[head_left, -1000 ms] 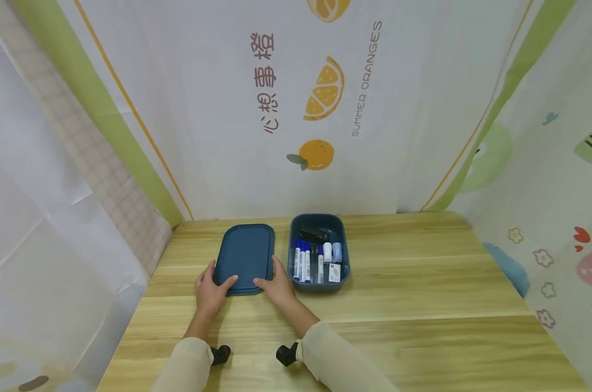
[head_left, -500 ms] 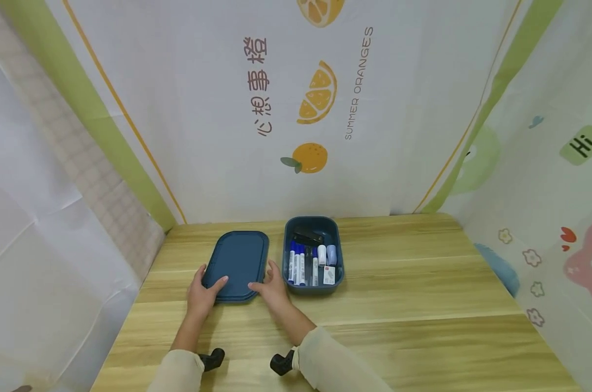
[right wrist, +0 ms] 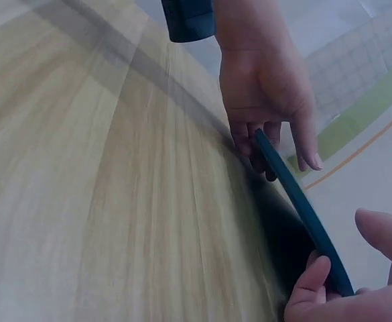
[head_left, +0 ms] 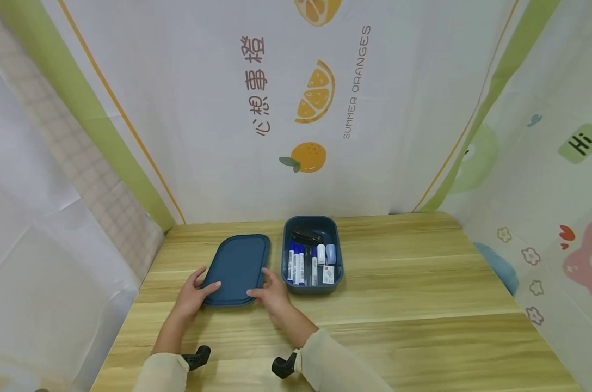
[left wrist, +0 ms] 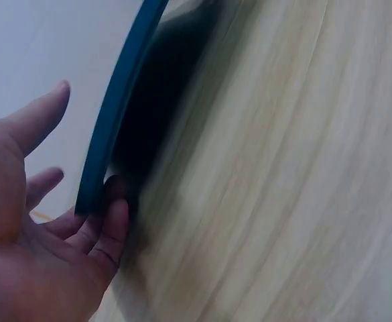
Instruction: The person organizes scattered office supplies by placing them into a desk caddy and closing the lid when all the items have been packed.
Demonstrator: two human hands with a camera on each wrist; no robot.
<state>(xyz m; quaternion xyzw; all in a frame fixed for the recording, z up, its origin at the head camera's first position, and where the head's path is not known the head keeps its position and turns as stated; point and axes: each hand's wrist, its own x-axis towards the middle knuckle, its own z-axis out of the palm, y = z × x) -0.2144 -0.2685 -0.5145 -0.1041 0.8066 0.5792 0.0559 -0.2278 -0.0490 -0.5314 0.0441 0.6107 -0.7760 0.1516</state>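
A dark blue rounded lid (head_left: 236,269) lies between the two hands, to the left of the matching open box. My left hand (head_left: 190,296) holds its near left corner, fingers curled under the edge; in the left wrist view the thumb stands off its upper face. My right hand (head_left: 272,296) holds the near right side, thumb over the top and fingers at the edge. From the right wrist view, the lid's edge (right wrist: 306,211) is raised above the tabletop, with dark shadow underneath. Several fingertips are hidden beneath the lid.
Just right of the lid stands the dark blue box (head_left: 312,290) holding several markers (head_left: 297,267), a black stapler-like object (head_left: 307,236), two small capped bottles (head_left: 325,254) and a small white box (head_left: 328,275). A printed curtain (head_left: 213,163) hangs behind the wooden table (head_left: 399,288).
The lid has come slightly nearer the person and turned, its near end shifting left. My left hand has moved left with it; my right hand stays on its side. The box stays put.
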